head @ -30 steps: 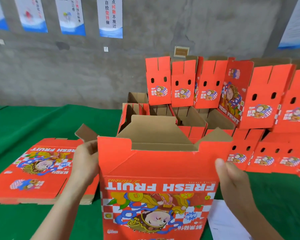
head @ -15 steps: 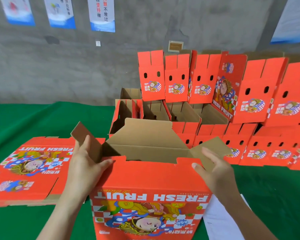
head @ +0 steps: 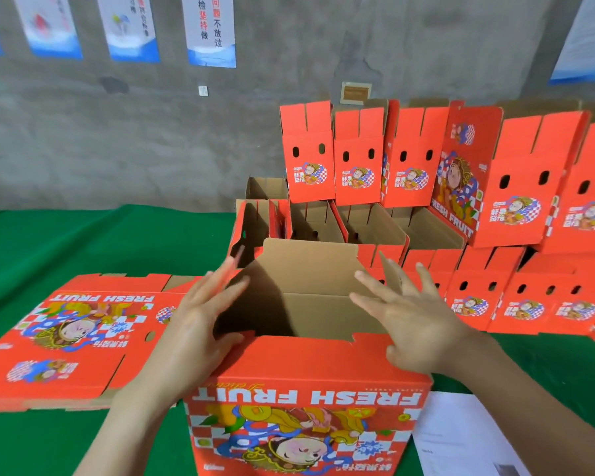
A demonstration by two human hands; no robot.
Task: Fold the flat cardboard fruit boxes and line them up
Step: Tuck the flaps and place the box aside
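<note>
A red "FRESH FRUIT" cardboard box [head: 306, 400] stands upright in front of me, its top unclosed and its brown inside showing. My left hand [head: 200, 324] lies with straight, spread fingers against the box's left end flap. My right hand [head: 409, 317] presses the right end flap inward with straight, spread fingers. Neither hand grips anything. A stack of flat red boxes [head: 73, 334] lies on the green table [head: 100, 242] to the left. Several folded boxes [head: 495, 207] are lined up and stacked at the back right.
A white sheet of paper [head: 461, 438] lies on the table at the lower right. A grey concrete wall with hanging posters [head: 210, 29] runs behind the table. Green table surface extends to the far left.
Both hands have moved inward over the box's top, pushing the two end flaps toward the inside. The view has drawn closer to the box.
</note>
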